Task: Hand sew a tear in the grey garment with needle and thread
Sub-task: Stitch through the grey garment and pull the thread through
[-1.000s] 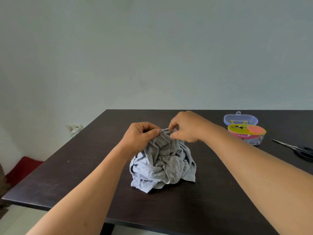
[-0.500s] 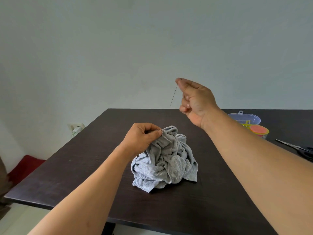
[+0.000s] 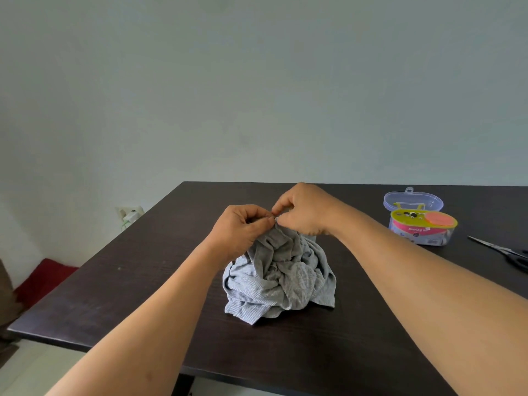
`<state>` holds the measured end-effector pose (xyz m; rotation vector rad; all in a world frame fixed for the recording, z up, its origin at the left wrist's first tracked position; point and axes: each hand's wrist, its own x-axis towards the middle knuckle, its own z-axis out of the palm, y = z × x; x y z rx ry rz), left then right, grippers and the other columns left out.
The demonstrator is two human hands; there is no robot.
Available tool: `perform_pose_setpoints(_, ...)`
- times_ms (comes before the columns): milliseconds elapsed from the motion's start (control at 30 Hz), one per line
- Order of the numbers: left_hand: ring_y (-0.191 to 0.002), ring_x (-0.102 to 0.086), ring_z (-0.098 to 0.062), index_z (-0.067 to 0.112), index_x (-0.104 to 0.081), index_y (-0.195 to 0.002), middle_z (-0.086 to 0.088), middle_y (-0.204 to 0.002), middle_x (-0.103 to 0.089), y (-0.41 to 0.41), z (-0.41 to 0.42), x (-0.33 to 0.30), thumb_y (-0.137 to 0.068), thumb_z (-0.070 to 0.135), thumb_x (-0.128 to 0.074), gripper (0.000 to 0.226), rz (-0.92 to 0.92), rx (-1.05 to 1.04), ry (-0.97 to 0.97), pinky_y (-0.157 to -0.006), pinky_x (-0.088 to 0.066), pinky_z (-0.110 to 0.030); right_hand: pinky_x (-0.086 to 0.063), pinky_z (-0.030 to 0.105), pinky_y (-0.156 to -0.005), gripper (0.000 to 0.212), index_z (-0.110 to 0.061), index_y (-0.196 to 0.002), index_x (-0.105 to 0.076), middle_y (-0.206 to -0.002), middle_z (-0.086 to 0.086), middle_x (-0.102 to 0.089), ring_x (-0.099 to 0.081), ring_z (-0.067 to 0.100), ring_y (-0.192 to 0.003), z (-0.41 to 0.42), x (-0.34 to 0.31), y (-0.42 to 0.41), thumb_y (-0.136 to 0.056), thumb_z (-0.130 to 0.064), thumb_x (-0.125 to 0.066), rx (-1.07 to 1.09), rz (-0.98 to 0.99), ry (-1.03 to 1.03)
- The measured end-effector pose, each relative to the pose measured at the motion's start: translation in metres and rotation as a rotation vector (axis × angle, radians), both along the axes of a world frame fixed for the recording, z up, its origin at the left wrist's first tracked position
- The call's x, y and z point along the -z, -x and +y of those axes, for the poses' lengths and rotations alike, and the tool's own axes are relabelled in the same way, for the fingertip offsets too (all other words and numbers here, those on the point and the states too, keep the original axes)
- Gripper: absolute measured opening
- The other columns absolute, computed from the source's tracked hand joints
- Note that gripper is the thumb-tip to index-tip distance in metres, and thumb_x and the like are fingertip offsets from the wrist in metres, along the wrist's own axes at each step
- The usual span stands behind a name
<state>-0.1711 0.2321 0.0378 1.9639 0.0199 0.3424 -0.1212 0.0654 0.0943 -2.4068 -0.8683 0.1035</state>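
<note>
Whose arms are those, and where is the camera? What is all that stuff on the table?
The camera sits on a person's head, so you see their own two arms reaching out. On the dark table lies a crumpled grey garment. The left hand pinches its top edge, and the right hand pinches something tiny right beside it, probably a needle, though it is too small to be sure. To the right stands an open sewing kit box, and scissors lie at the edge.

Pale wall (image 3: 257, 81), dark table (image 3: 314, 352)
</note>
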Motion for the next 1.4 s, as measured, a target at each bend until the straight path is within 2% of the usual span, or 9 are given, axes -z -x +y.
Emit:
perform_pose_setpoints(100,-0.089,-0.074,-0.027,0.014,-0.078,-0.091,-0.007,-0.089,-0.078,0.001,0.001,0.0,-0.09,0.016,-0.072,0.006,-0.001,0.006,-0.011,-0.088,-0.059,-0.05,-0.042,0.021,-0.062,0.008,-0.021,-0.091,-0.075,-0.079,-0.014,-0.063,-0.06,0.008,-0.079,-0.001,-0.001,-0.003,-0.089,-0.021,-0.067,0.003,-0.067,0.081)
perform_pose_setpoints(233,-0.091,-0.073,-0.031,0.014,-0.078,-0.091,-0.007,-0.088,-0.078,0.001,0.001,-0.001,-0.091,0.018,-0.072,0.007,-0.012,-0.002,-0.001,-0.086,-0.059,-0.051,-0.043,0.022,-0.063,0.01,-0.018,-0.084,-0.074,-0.077,-0.016,-0.063,-0.059,0.004,-0.076,-0.005,-0.004,-0.006,-0.09,-0.022,-0.068,0.036,0.009,-0.069)
perform_pose_setpoints(500,-0.087,-0.074,-0.021,0.02,-0.079,-0.09,0.001,-0.084,-0.078,0.001,0.0,-0.005,-0.089,0.02,-0.073,0.006,-0.007,-0.007,-0.076,-0.085,-0.06,-0.048,-0.049,0.022,-0.063,0.01,-0.018,-0.075,-0.075,-0.08,-0.011,-0.07,-0.066,0.009,-0.082,-0.005,-0.006,-0.008,-0.083,-0.016,-0.07,0.128,0.067,-0.273)
perform_pose_setpoints(667,-0.085,-0.075,-0.021,0.018,-0.079,-0.091,0.002,-0.083,-0.078,0.003,-0.002,-0.006,-0.09,0.018,-0.072,0.006,0.0,-0.012,-0.079,-0.084,-0.061,-0.046,-0.039,0.023,-0.058,0.016,-0.008,-0.094,-0.071,-0.076,-0.005,-0.06,-0.053,0.008,-0.069,-0.004,-0.014,-0.008,-0.091,-0.024,-0.069,0.145,0.187,-0.411)
perform_pose_setpoints(800,-0.085,-0.075,-0.021,0.018,-0.079,-0.091,0.001,-0.085,-0.078,0.005,-0.001,-0.007,-0.091,0.021,-0.073,0.007,0.003,-0.004,-0.049,-0.084,-0.061,-0.045,-0.039,0.03,-0.058,0.016,-0.014,-0.09,-0.068,-0.064,-0.003,-0.047,-0.041,0.013,-0.054,-0.006,-0.023,-0.011,-0.095,-0.029,-0.064,0.172,0.189,-0.429)
perform_pose_setpoints(1000,-0.085,-0.072,-0.015,0.02,-0.079,-0.088,0.0,-0.086,-0.078,0.002,-0.001,-0.008,-0.088,0.023,-0.075,0.005,-0.034,0.01,-0.026,-0.086,-0.06,-0.04,-0.04,0.025,-0.065,0.017,-0.014,-0.096,-0.066,-0.078,-0.009,-0.058,-0.053,0.008,-0.073,-0.005,-0.019,-0.017,-0.098,-0.03,-0.059,0.125,-0.032,-0.333)
perform_pose_setpoints(1133,-0.078,-0.07,-0.01,0.017,-0.079,-0.086,0.0,-0.082,-0.077,0.002,-0.001,-0.008,-0.085,0.022,-0.079,0.005,-0.02,0.023,-0.027,-0.082,-0.058,-0.035,-0.047,0.03,-0.078,0.017,-0.014,-0.102,-0.065,-0.103,-0.004,-0.067,-0.06,0.015,-0.093,-0.002,-0.017,-0.016,-0.099,-0.028,-0.056,0.107,-0.169,-0.193)
perform_pose_setpoints(1233,-0.078,-0.069,-0.007,0.018,-0.079,-0.086,0.003,-0.081,-0.077,0.002,-0.001,-0.01,-0.084,0.023,-0.08,0.005,-0.013,0.006,-0.063,-0.08,-0.058,-0.03,-0.051,0.035,-0.08,0.018,-0.013,-0.101,-0.062,-0.099,-0.002,-0.066,-0.061,0.019,-0.092,0.002,-0.02,-0.011,-0.1,-0.03,-0.054,0.098,-0.248,-0.245)
perform_pose_setpoints(1400,-0.074,-0.067,-0.003,0.023,-0.079,-0.084,0.007,-0.078,-0.076,0.002,0.002,-0.017,-0.086,0.024,-0.078,0.002,-0.027,-0.029,-0.116,-0.074,-0.055,-0.025,-0.045,0.026,-0.076,0.013,-0.015,-0.1,-0.064,-0.093,-0.01,-0.06,-0.059,0.012,-0.091,0.008,-0.019,-0.011,-0.099,-0.026,-0.057,0.059,-0.195,-0.263)
